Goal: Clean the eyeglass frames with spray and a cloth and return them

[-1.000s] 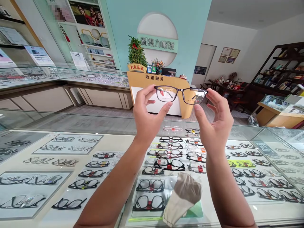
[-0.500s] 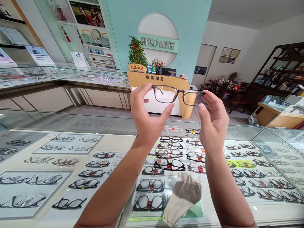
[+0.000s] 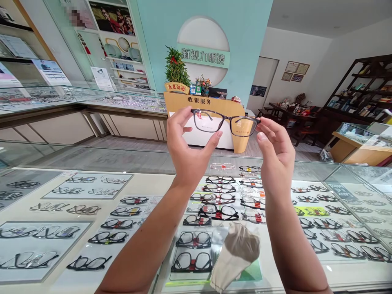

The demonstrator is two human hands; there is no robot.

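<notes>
A pair of dark-framed eyeglasses (image 3: 226, 118) is held up in the air between my two hands, level with the cash desk behind. My left hand (image 3: 190, 153) has its fingers at the left corner of the frame, with the thumb just under the left lens. At the opposite corner, my right hand (image 3: 277, 157) pinches the frame end, fingers above and thumb below. Pale printing shows on both clear lenses. A beige cleaning cloth (image 3: 235, 257) lies crumpled on the glass counter below, between my forearms.
Several rows of eyeglasses, such as a black pair (image 3: 191, 262), lie in the glass counter (image 3: 143, 171) before me. Beyond stands a wooden cash desk (image 3: 174, 102) with a potted plant (image 3: 177, 71). Another showcase (image 3: 128, 122) runs along the left; a smaller one (image 3: 364, 139) stands right.
The eyeglasses have shifted slightly left and are turned a little, so more of the right lens shows. My right fingers have moved left with the frame; the cloth has not moved.
</notes>
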